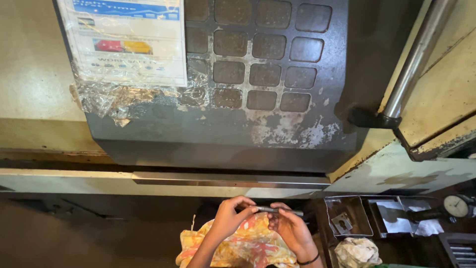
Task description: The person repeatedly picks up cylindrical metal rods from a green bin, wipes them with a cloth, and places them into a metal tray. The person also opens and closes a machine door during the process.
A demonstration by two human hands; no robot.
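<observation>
Below the worn grey control panel (218, 124) of a machine, at the bottom edge of the view, the person's two hands are meeting over a crumpled yellow and orange cloth (248, 245). The left hand (229, 218) is curling its fingers down onto one end of a thin grey metal rod (273, 210), pinching it between thumb and fingertips, while the right hand (290, 228), with a dark band at its wrist, is gripping the rod's other stretch from underneath, so the piece is lying level between them, just above the cloth. Holding it at both ends this way is likely keeping it steady and close to the eyes for a look or a wipe, and the cloth beneath is probably serving to catch oil or to rub the metal clean, though whether the rod is touching the fabric cannot be told. Above the hands, a bright steel ledge (228, 180) is running along the panel's lower edge. The panel's square keys (263, 74) are looking grimy and their markings are worn off, and a printed sheet under torn clear film (126, 42) is peeling at the top left. To the right, a round steel handle bar (414, 59) is slanting down the cream door. Lower right, an open metal tray (349, 216) is holding a small flat piece, a dial gauge (457, 206) is standing near it, and a bundled whitish rag (358, 252) is lying just below the tray.
</observation>
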